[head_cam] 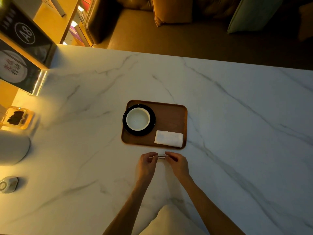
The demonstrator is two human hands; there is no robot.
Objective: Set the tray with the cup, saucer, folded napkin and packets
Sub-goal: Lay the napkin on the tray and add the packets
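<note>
Both forearms reach in from the bottom of the head view and meet just short of the wooden tray [169,116] on the marble table [237,133]. Between them, the left hand [146,162] and the right hand [177,162] pinch opposite ends of the slim packets [162,156], fingers curled nearly closed around them, thumbs and forefingers doing the holding. How many packets there are is too small to tell; they appear as a thin pale bundle held just above or on the table, near the tray's front edge but apart from it.

On the tray, the white cup [138,119] sits in the black saucer [139,119] at the left end, and the folded napkin [168,139] lies in the front right corner. Judging by that, three items are placed and the packets are the step in hand. The next move likely calls for lifting the bundle over the tray's rim and laying it on the bare wood behind the napkin, beside the saucer, kept squared and together.
</note>
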